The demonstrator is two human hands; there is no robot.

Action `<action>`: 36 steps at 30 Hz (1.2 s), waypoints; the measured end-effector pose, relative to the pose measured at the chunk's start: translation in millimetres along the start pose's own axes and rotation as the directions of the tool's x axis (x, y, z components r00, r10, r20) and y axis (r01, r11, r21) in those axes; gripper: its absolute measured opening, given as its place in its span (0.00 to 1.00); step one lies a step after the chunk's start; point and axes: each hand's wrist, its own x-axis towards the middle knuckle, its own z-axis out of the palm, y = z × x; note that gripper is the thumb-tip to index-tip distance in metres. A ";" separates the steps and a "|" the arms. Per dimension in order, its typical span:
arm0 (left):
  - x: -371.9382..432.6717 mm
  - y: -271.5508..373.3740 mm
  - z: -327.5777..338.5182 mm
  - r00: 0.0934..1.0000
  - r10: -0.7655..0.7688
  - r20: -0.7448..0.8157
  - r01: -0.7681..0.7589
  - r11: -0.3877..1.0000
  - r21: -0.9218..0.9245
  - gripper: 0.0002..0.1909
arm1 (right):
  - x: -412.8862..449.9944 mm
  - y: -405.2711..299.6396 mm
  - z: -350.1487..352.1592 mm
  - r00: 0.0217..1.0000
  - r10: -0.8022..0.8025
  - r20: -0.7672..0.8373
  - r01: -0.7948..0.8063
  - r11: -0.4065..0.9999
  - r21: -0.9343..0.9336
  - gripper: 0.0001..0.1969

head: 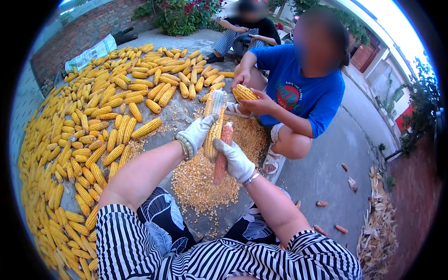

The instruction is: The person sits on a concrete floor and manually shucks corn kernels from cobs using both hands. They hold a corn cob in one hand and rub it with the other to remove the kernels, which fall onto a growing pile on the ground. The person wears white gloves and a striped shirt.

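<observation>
My left hand [201, 133], in a pale work glove, is closed around a yellow ear of corn [214, 134] that stands nearly upright; its upper part looks whitish. In my gloved right hand [234, 157] is a reddish bare corn cob [221, 167], tilted against the lower right side of the ear. Beneath both hands lies a heap of loose corn kernels [206, 185] on the concrete ground, between my knees and beyond. Whether any kernels are in my palms is hidden.
Many yellow ears of corn [101, 112] spread across the left. A person in a blue T-shirt [308, 94] squats close at the right, holding an ear of corn [245, 92]; another person sits behind. Bare cobs [341, 229] and dry husks [378, 224] lie at the right.
</observation>
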 end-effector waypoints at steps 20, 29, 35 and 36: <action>-13.7 17.7 30.0 0.984 0.138 -0.116 -0.107 0.965 0.237 0.32 | -4.0 -0.4 -2.4 1.000 -0.025 -0.016 0.025 0.999 -0.040 0.19; -7.3 -5.5 19.5 0.925 0.182 -0.334 0.022 0.850 0.526 0.32 | 8.0 13.6 2.2 1.000 -0.012 -0.026 0.011 0.998 -0.056 0.21; -4.8 -0.2 12.8 0.952 0.097 -0.291 -0.004 0.952 0.306 0.31 | 9.0 10.8 8.1 0.997 -0.078 -0.013 0.076 0.991 -0.106 0.19; -1.7 -8.3 -4.2 0.974 0.091 -0.208 -0.045 0.975 0.217 0.31 | 7.0 9.4 16.8 0.998 -0.055 0.007 0.056 0.996 -0.073 0.19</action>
